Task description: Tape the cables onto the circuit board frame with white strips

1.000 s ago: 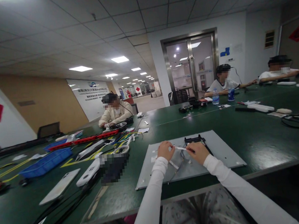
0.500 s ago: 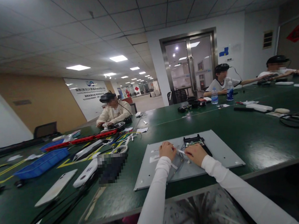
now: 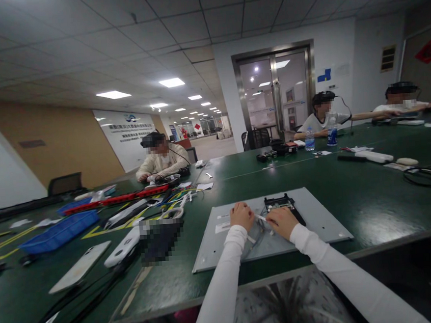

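A grey flat panel (image 3: 315, 218) lies on the green table in front of me. Both my hands are over it, close together. My left hand (image 3: 242, 215) is closed on one end of a small white strip (image 3: 261, 218), and my right hand (image 3: 283, 221) pinches the other end. Thin cables and clear film (image 3: 256, 242) lie on the panel below the hands. Just behind my right hand sits a black device with an exposed circuit board (image 3: 279, 201), partly hidden by that hand.
A blue tray (image 3: 60, 232), a white phone (image 3: 80, 267), a white handheld device (image 3: 123, 246) and cables lie at left. Two bottles (image 3: 332, 136) stand at the back right. One person (image 3: 163, 157) sits across at left, two others (image 3: 323, 119) at right.
My hands and the white strip have hardly moved. The view has shifted slightly. At the back right, a seated person's outstretched arm has changed position a little.
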`<state>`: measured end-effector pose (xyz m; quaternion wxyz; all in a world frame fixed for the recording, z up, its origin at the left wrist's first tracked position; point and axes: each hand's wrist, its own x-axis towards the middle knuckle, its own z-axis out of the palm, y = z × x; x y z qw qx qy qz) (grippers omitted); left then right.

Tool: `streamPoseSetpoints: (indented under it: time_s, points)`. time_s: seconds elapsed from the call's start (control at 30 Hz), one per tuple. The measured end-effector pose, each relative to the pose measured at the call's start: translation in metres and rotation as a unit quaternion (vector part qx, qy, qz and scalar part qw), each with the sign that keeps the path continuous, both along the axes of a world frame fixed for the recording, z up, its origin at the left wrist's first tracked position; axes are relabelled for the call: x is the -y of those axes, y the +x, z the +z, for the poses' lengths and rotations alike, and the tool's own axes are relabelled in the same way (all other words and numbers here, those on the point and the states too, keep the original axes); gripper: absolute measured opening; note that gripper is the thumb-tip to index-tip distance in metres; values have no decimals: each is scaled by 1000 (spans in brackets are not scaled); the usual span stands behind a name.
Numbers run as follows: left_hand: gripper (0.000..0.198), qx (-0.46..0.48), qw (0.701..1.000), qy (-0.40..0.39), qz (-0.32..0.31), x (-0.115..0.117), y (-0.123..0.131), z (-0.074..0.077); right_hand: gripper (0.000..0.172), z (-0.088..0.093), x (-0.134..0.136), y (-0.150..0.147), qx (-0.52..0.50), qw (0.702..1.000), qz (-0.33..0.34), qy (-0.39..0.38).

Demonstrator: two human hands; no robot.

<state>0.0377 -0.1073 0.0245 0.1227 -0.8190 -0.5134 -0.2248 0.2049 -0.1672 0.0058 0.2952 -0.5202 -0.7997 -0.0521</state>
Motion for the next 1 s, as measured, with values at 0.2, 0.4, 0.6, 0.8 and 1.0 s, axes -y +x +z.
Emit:
streamPoseSetpoints:
  time_s: [0.2,0.4,0.6,0.8,1.0]
  points:
    - [10,64,998,-8,12,1,0,4,14,4,2,1,-57,998,-2,33]
    - [12,63,998,-20,14,-5,-2,-3,12,6,3,1,-37,999,1,19]
    - [13,25,999,-32,12,-3,-2,-5,14,5,3,0,-7,1000,-4,-5]
    - [13,51,997,-46,23,2,2,2,17,8,5,0,-70,997,5,35]
    - [35,110,987,-113,-19,8,7,-1,20,16,11,8,-217,970,-11,107]
